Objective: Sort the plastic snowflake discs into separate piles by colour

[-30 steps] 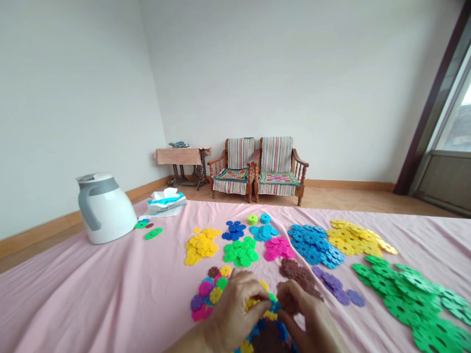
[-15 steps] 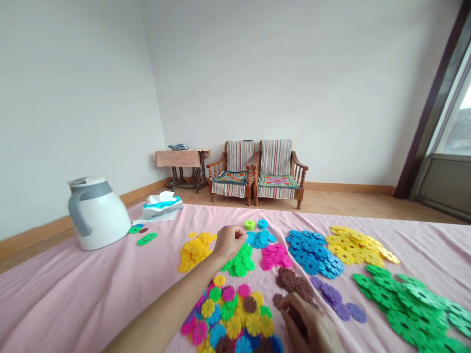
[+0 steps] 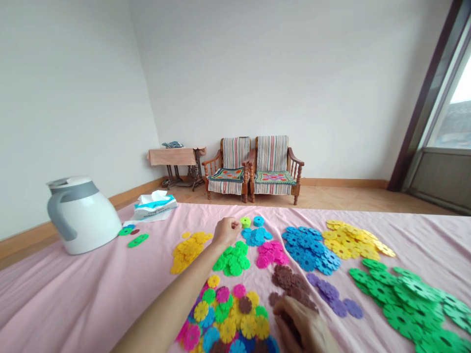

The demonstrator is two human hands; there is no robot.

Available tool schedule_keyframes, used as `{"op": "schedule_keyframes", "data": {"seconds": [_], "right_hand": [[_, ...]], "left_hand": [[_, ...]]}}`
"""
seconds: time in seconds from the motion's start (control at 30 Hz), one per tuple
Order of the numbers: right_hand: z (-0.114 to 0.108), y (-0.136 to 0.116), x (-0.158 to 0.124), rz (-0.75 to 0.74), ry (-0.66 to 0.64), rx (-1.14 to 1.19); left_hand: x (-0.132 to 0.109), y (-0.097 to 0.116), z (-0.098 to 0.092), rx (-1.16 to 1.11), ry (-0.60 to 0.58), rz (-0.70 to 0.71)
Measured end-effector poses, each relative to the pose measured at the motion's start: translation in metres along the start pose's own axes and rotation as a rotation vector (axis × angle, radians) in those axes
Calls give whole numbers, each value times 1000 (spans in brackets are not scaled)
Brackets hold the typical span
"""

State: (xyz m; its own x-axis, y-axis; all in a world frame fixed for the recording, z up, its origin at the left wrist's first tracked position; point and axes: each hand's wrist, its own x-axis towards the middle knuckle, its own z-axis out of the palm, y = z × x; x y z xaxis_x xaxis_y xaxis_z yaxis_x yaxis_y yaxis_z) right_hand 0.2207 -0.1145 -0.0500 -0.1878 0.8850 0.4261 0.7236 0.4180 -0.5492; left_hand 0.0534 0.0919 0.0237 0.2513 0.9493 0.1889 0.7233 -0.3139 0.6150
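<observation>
- Left hand (image 3: 227,230) has been moved to the far side, beside lime-green discs (image 3: 245,223); whether anything is pinched cannot be told.
- Multicoloured flower discs (image 3: 222,314) are massed near centre.
- Right hand (image 3: 303,323) is curled by brown discs (image 3: 289,279), grip unclear.

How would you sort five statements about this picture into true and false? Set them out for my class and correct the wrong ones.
1. The left hand is stretched farther out over the cloth than the right hand. True.
2. The white jug stands to the right of the tissue box. False: the white jug stands to the left of the tissue box.
3. Seen from the camera, the pink pile lies left of the larger blue pile. True.
4. The brown pile lies beside the left hand. False: the brown pile is beside the right hand.
5. The cloth is dark green. False: the cloth is pale pink.
</observation>
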Motion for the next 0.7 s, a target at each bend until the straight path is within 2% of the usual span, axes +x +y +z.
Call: {"op": "schedule_keyframes", "data": {"seconds": [0.1, 0.2, 0.23, 0.3, 0.37, 0.47, 0.57, 0.7], "right_hand": [[-6, -7, 1, 4, 9, 9], [-8, -11, 3, 24, -6, 12], [-9, -12, 3, 34, -24, 10], [-10, -14, 2, 60, -55, 4], [-11, -15, 1, 83, -80, 0], [-12, -15, 0, 96, -110, 1], [-12, -14, 0, 92, -118, -1], [-12, -13, 2, 82, -129, -8]], "left_hand": [[-20, -4, -22, -32, -160, 86], [-48, -4, -43, -63, -397, 174], [-58, -4, -49, -69, -509, 225], [-76, -5, -58, -44, -625, 298], [-89, -7, -63, 8, -652, 335], [-101, -8, -66, 137, -608, 375], [-105, -7, -66, 237, -583, 425], [-106, -9, -64, 221, -588, 419]]}}
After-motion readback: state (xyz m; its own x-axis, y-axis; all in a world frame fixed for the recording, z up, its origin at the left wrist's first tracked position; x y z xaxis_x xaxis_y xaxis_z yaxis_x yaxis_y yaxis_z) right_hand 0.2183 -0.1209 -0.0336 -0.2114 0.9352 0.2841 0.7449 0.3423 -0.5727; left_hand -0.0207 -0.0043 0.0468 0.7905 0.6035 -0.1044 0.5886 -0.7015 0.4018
